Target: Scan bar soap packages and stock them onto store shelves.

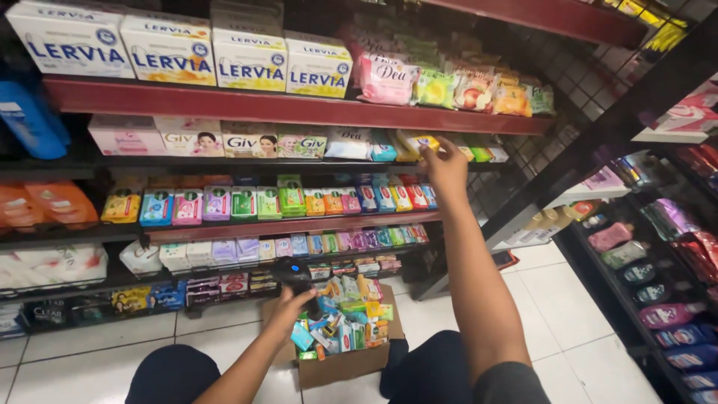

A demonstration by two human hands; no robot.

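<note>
Knees (pixel 176 378) by cardboard box (pixel 340 366), L hand (pixel 288 307) gripping black scanner (pixel 293 271), R hand (pixel 446 168) fingers spread at yellow soap pack (pixel 416 141)

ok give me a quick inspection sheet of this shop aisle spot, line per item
surface: white tiled floor; red-edged shelves in several tiers
job's things: open cardboard box on the floor between the knees, full of small mixed packets; yellow soap box on the second shelf; black scanner
clutter: rows of boxed soaps, white cartons on the top shelf
grippers: left hand holds the scanner over the cardboard box; right hand is raised to the second shelf, fingers at the yellow soap box
cables: nothing seen
surroundings: second rack of bottles on the right, black wire grille behind
</note>
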